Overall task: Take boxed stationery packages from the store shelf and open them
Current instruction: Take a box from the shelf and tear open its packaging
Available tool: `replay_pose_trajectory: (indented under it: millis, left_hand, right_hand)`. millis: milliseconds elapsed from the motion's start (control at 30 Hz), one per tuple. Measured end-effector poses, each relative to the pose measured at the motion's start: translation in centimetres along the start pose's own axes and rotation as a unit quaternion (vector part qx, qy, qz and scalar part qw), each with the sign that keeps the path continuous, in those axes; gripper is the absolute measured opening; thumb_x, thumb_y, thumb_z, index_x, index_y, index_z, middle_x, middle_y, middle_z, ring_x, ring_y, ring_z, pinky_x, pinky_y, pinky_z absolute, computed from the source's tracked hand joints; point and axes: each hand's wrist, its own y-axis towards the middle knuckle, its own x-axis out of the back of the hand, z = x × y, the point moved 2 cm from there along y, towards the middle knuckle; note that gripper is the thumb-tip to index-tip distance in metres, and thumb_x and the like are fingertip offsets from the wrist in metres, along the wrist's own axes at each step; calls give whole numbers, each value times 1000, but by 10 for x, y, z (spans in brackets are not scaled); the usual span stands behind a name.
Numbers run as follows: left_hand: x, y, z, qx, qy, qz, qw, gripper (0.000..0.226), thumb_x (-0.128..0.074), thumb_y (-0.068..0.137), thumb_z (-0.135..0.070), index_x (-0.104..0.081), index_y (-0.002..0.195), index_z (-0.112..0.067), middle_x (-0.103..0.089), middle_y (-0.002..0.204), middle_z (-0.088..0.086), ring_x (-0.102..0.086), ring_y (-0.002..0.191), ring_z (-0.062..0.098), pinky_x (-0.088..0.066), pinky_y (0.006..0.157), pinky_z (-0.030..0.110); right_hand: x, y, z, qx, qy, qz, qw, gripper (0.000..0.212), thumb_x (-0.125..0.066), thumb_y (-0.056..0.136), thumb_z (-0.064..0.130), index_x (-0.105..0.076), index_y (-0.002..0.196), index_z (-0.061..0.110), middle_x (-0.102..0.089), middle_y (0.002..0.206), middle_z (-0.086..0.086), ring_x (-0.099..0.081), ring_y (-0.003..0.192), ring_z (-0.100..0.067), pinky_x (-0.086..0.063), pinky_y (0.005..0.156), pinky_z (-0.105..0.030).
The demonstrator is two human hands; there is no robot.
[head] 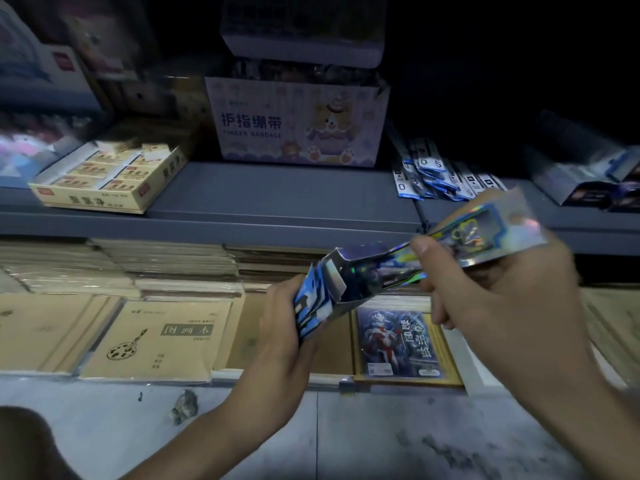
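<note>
From my remote station I see the box (384, 268) as glossy card faced in holographic foil, flashing rainbow at its flap. Drawing books (156, 337) below are matt brown kraft paper. The shelf (277, 192) looks smooth, matt grey; the bandage carton (298, 123) printed card; the floor (346, 431) scuffed, speckled.

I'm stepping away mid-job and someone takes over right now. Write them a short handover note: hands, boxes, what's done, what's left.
Left hand: grips the blue end of the shiny box.
Right hand: pinches the box's other end, thumb on top.
Box: held in the air in front of the shelves. The end flap by the left hand stands open.
Done: one box is off the shelf and its flap is open. Its contents are not visible.
Left: finish opening it, then take the next one. What look like similar boxes lie at the right of the grey shelf, but they are blurred.
</note>
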Motion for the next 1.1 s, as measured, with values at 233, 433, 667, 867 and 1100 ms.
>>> replay_pose_trajectory:
  millis: [233, 433, 667, 867, 1100]
  left_hand:
    - [-8, -3, -2, -23, 21, -16, 999, 55, -50, 102, -21, -28, 141, -52, -42, 132, -13, -47, 127, 18, -41, 103, 21]
    - [-8, -2, 1, -2, 12, -20, 1000, 55, -50, 101, -16, -30, 143, -47, -43, 130, -14, -46, 127, 14, -41, 101, 17]
    - [-9, -5, -2, -8, 40, -33, 999, 53, -52, 100, -18, -32, 139, -49, -42, 123, -15, -47, 119, 13, -40, 97, 17]
    - [-9, -5, -2, -6, 54, -38, 998, 59, -51, 99, -16, -29, 135, -57, -40, 121, -16, -46, 115, 15, -43, 96, 24]
    - [-9, -4, -4, -14, 74, -62, 995, 63, -52, 96, -13, -29, 134, -58, -40, 118, -14, -46, 111, 16, -47, 92, 39]
  right_hand:
    - [-36, -12, -9, -24, -30, 64, 997, 25, -78, 83, 42, -66, 72, 23, -64, 57, 14, -56, 49, -4, -36, 48, -15]
    - [-26, -6, -8, -29, 80, -7, 996, 20, -76, 88, 28, -68, 73, 18, -63, 54, 0, -60, 51, -27, -50, 53, -36]
    - [-46, -15, -13, -41, -3, 57, 997, 35, -82, 84, 27, -58, 58, 21, -51, 51, 10, -42, 46, -8, -32, 48, -21]
    - [-43, -14, -15, -55, -6, 53, 997, 21, -77, 87, 27, -73, 66, 26, -48, 87, 6, -53, 80, -2, -37, 66, -9]
    - [-53, -23, -16, -66, -52, 112, 990, 22, -65, 92, 27, -79, 75, 26, -42, 125, 10, -39, 121, -11, -36, 92, -15]
